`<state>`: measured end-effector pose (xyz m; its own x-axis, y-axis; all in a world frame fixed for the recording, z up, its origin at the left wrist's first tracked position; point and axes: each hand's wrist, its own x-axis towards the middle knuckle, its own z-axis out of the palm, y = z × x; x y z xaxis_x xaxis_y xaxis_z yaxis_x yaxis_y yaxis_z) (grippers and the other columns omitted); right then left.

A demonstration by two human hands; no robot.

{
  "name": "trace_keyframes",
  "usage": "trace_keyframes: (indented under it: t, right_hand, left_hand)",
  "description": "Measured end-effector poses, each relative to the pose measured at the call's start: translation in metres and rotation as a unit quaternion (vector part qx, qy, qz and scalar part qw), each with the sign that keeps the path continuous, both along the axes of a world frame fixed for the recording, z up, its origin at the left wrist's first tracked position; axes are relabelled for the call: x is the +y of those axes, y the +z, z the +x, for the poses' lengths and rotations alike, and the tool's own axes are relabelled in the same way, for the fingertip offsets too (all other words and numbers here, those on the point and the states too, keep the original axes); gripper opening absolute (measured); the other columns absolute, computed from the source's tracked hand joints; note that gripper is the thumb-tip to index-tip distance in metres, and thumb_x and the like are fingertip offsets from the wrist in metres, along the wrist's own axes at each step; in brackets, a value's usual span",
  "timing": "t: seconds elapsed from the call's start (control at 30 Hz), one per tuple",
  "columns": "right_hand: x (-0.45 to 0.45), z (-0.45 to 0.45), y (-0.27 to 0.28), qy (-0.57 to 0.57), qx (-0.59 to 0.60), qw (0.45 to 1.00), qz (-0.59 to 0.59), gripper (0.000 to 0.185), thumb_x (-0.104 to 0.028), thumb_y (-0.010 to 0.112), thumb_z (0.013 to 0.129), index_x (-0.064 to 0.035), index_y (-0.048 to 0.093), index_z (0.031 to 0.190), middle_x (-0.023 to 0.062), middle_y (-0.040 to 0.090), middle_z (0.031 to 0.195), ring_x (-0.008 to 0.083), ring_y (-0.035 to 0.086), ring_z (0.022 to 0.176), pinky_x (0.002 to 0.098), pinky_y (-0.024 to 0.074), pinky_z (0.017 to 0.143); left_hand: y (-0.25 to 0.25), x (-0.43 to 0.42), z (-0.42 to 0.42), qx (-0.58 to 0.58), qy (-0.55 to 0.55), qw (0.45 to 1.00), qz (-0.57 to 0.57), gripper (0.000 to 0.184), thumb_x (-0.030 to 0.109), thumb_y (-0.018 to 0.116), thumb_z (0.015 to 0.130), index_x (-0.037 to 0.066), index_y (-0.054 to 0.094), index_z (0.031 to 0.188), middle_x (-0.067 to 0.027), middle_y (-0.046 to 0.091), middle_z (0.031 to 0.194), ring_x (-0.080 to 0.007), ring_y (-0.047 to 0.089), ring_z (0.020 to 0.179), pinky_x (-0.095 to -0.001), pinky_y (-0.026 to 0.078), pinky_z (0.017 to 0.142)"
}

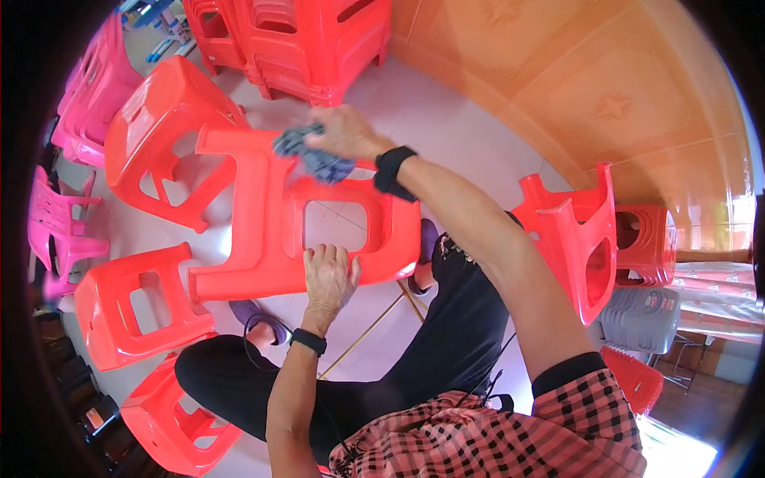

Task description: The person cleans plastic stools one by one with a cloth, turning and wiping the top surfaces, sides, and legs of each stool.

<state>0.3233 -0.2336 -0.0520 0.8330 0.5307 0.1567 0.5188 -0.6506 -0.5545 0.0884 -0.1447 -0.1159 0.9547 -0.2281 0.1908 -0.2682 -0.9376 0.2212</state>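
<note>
A red plastic stool (263, 215) lies on its side in front of me, its legs pointing left and an opening showing in its near side. My left hand (331, 279) rests on the stool's lower edge beside that opening, fingers spread, with nothing held. My right hand (347, 133) grips a blue-grey cloth (319, 157) at the upper part of the stool. The cloth hangs crumpled below the fingers and is slightly blurred. Each wrist has a black band.
Single red stools stand at the left (135, 303) and upper left (163, 119). Another red stool (578, 247) is at the right. Stacked red stools (295, 40) stand at the top, before an orange panelled surface (590, 95). Pink chairs (96, 95) line the far left.
</note>
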Motion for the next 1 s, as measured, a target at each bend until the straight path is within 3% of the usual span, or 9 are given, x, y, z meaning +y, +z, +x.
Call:
trace_keyframes:
  t: [0.1, 0.17, 0.33, 0.43, 0.57, 0.63, 0.7, 0.8, 1.0]
  right_hand:
    - [-0.044, 0.011, -0.036, -0.039, 0.118, 0.992, 0.015, 0.038, -0.04, 0.06, 0.075, -0.007, 0.062, 0.095, 0.0192, 0.064, 0.091, 0.038, 0.061, 0.09, 0.0474, 0.0463, 0.077]
    - [-0.054, -0.001, -0.037, -0.124, 0.075, 0.988, -0.047, 0.039, -0.039, 0.059, 0.078, -0.0063, 0.06, 0.1, 0.0203, 0.064, 0.095, 0.0385, 0.06, 0.093, 0.0472, 0.0458, 0.08]
    - [-0.092, -0.024, -0.035, -0.112, 0.035, 0.985, -0.127, 0.04, -0.037, 0.058, 0.081, -0.0024, 0.057, 0.101, 0.0231, 0.064, 0.093, 0.0399, 0.061, 0.09, 0.0491, 0.0464, 0.08]
    - [-0.106, -0.051, -0.036, -0.221, 0.05, 0.955, -0.19, 0.044, -0.035, 0.058, 0.083, 0.0005, 0.051, 0.106, 0.0238, 0.064, 0.087, 0.0385, 0.064, 0.085, 0.0481, 0.0501, 0.073]
    - [-0.102, -0.087, -0.034, -0.255, 0.047, 0.933, -0.248, 0.034, -0.028, 0.059, 0.081, 0.0001, 0.059, 0.1, 0.0208, 0.066, 0.086, 0.0355, 0.065, 0.086, 0.0456, 0.0524, 0.072]
    - [-0.098, -0.107, -0.031, -0.159, 0.096, 0.92, -0.346, 0.024, -0.019, 0.059, 0.078, -0.0013, 0.067, 0.092, 0.0197, 0.067, 0.09, 0.0333, 0.066, 0.089, 0.0431, 0.0538, 0.073]
    - [-0.091, -0.13, -0.029, -0.096, 0.16, 0.914, -0.36, 0.019, -0.014, 0.059, 0.074, -0.0043, 0.071, 0.086, 0.0185, 0.067, 0.095, 0.0328, 0.066, 0.092, 0.0436, 0.0542, 0.072]
    - [-0.081, -0.153, -0.027, -0.044, 0.202, 0.882, -0.424, 0.023, -0.014, 0.058, 0.075, -0.0051, 0.071, 0.092, 0.0185, 0.067, 0.098, 0.0323, 0.065, 0.094, 0.0432, 0.0538, 0.074]
    - [-0.087, -0.191, -0.037, -0.03, 0.302, 0.872, -0.383, 0.027, -0.015, 0.058, 0.075, -0.0017, 0.069, 0.095, 0.0202, 0.066, 0.099, 0.0344, 0.064, 0.095, 0.0443, 0.0519, 0.079]
  left_hand:
    - [-0.003, 0.001, 0.002, -0.008, 0.003, 1.0, -0.004, 0.022, 0.026, 0.059, 0.08, 0.005, 0.056, 0.074, -0.0116, 0.054, 0.073, -0.0268, 0.051, 0.077, -0.0406, 0.035, 0.073]
    - [-0.004, 0.001, 0.002, -0.007, 0.008, 1.0, -0.007, 0.021, 0.026, 0.059, 0.08, 0.006, 0.056, 0.074, -0.0116, 0.054, 0.073, -0.0269, 0.051, 0.076, -0.0406, 0.035, 0.073]
    - [-0.006, -0.001, 0.0, -0.027, 0.022, 0.999, -0.013, 0.021, 0.025, 0.058, 0.08, 0.006, 0.056, 0.071, -0.0112, 0.054, 0.072, -0.0267, 0.05, 0.075, -0.0405, 0.035, 0.071]
    - [-0.01, -0.003, 0.0, -0.03, 0.026, 0.999, -0.01, 0.02, 0.024, 0.057, 0.08, 0.007, 0.057, 0.071, -0.0111, 0.056, 0.072, -0.0269, 0.052, 0.075, -0.0407, 0.035, 0.071]
    - [-0.016, -0.003, 0.0, -0.047, 0.042, 0.998, -0.001, 0.018, 0.022, 0.057, 0.081, 0.007, 0.058, 0.071, -0.0109, 0.057, 0.071, -0.0268, 0.053, 0.074, -0.0404, 0.036, 0.07]
    - [-0.016, -0.002, 0.001, -0.069, 0.048, 0.996, -0.006, 0.018, 0.021, 0.057, 0.081, 0.007, 0.058, 0.071, -0.0106, 0.057, 0.07, -0.0266, 0.053, 0.072, -0.0401, 0.037, 0.069]
    - [-0.016, -0.003, 0.001, -0.069, 0.05, 0.996, -0.008, 0.018, 0.021, 0.057, 0.081, 0.007, 0.058, 0.069, -0.0105, 0.058, 0.07, -0.0267, 0.054, 0.073, -0.0401, 0.037, 0.069]
    - [-0.017, -0.002, -0.003, -0.075, 0.052, 0.996, -0.023, 0.018, 0.021, 0.057, 0.081, 0.007, 0.058, 0.069, -0.0101, 0.058, 0.071, -0.0265, 0.054, 0.074, -0.04, 0.037, 0.07]
    - [-0.017, -0.001, 0.002, -0.068, 0.045, 0.997, -0.015, 0.018, 0.021, 0.056, 0.082, 0.007, 0.059, 0.072, -0.0099, 0.058, 0.072, -0.0264, 0.054, 0.074, -0.04, 0.037, 0.069]
